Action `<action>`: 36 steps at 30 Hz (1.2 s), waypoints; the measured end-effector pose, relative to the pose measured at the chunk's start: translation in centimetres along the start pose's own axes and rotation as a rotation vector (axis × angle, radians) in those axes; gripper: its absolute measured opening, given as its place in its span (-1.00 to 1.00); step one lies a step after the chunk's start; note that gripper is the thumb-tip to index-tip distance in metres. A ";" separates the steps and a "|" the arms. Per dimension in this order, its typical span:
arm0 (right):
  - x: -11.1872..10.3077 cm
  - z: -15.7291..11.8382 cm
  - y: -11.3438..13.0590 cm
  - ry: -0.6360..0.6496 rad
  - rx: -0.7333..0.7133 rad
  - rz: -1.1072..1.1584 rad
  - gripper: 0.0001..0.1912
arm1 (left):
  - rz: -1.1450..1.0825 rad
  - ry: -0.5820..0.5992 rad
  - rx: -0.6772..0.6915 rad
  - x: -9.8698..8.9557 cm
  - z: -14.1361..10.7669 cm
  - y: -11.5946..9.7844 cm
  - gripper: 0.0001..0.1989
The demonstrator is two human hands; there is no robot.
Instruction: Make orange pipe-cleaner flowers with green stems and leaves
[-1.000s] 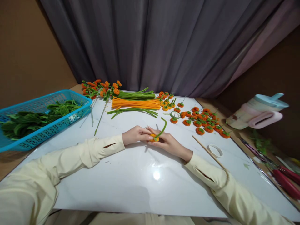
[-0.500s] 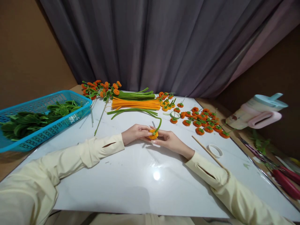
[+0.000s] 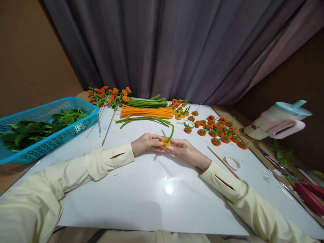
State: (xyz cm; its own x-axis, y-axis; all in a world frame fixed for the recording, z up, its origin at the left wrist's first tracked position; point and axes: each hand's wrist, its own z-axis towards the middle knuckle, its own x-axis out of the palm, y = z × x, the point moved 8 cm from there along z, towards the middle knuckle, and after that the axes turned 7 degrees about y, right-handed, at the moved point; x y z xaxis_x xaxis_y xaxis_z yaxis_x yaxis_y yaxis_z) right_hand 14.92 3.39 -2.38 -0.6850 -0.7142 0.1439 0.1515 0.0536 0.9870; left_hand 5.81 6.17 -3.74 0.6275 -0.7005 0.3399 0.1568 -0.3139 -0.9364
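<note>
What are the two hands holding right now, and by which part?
The left hand and right hand hold a small yellow-orange flower between them, fingertips at its sides; its green stem sticks up free.

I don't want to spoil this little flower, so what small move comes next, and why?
I'd probably steady the yellow-orange flower with your left hand and wind the green strip round its top with your right. Both hands are at the flower, and the strip curves up free, while the orange flowers nearby have green gathered on top.
</note>
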 end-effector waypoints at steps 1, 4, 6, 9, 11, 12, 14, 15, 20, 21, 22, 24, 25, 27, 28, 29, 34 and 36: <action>-0.1 0.0 0.0 -0.009 -0.002 -0.013 -0.54 | -0.007 0.001 -0.005 0.0 0.0 0.0 -0.63; -0.5 -0.1 -0.2 -0.036 0.001 -0.075 -0.54 | -0.020 0.012 -0.015 0.0 0.0 0.1 -0.63; -0.8 -0.1 -0.3 -0.056 0.002 -0.125 -0.54 | -0.018 0.022 -0.021 0.0 0.1 0.2 -0.63; -1.0 -0.1 -0.3 -0.086 0.000 -0.189 -0.54 | -0.009 0.030 -0.030 0.1 0.0 0.2 -0.65; -1.2 -0.1 -0.3 -0.108 0.000 -0.215 -0.53 | -0.005 0.030 -0.031 0.1 0.0 0.2 -0.64; -1.2 -0.1 -0.2 -0.120 -0.001 -0.222 -0.53 | -0.005 0.030 -0.031 0.1 0.0 0.2 -0.64; -1.2 -0.1 -0.1 -0.139 -0.002 -0.231 -0.53 | -0.006 0.031 -0.029 0.0 0.0 0.2 -0.64; -1.2 -0.2 0.0 -0.146 -0.002 -0.235 -0.53 | -0.008 0.030 -0.029 0.0 0.0 0.3 -0.64; -1.2 -0.2 0.3 -0.171 -0.001 -0.262 -0.54 | -0.015 0.015 -0.011 -0.2 0.1 0.4 -0.61; -1.2 -0.2 0.3 -0.172 0.000 -0.256 -0.54 | -0.011 0.009 -0.004 -0.2 0.1 0.3 -0.61; -1.3 -0.2 0.2 -0.172 0.000 -0.247 -0.53 | -0.006 0.001 0.004 -0.2 0.1 0.3 -0.60; -1.3 -0.2 0.1 -0.174 0.001 -0.241 -0.53 | 0.006 -0.019 0.016 -0.2 0.1 0.2 -0.57; -1.4 -0.2 0.1 -0.177 0.003 -0.246 -0.52 | 0.013 -0.030 0.019 -0.2 0.1 0.2 -0.56; -1.5 -0.2 -0.1 -0.182 0.007 -0.257 -0.51 | 0.024 -0.042 0.019 -0.2 0.1 0.2 -0.54; -1.6 -0.2 -0.2 -0.181 0.010 -0.254 -0.51 | 0.027 -0.043 0.018 -0.2 0.1 0.2 -0.53; -1.6 -0.2 -0.3 -0.180 0.013 -0.244 -0.51 | 0.027 -0.042 0.017 -0.2 0.1 0.2 -0.53; -1.2 0.0 -0.4 -0.142 -0.016 -0.092 -0.55 | -0.017 -0.009 0.018 -0.2 0.2 0.2 -0.59; -0.9 0.1 -0.2 -0.117 -0.031 -0.029 -0.56 | -0.036 -0.002 0.021 -0.2 0.2 0.1 -0.62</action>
State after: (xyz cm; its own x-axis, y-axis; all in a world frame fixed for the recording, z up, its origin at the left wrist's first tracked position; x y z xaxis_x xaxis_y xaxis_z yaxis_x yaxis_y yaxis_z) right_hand 15.43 4.06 -2.69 -0.7678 -0.6284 0.1248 0.1517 0.0111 0.9884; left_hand 5.85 6.36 -3.89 0.6225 -0.6879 0.3732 0.1954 -0.3251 -0.9253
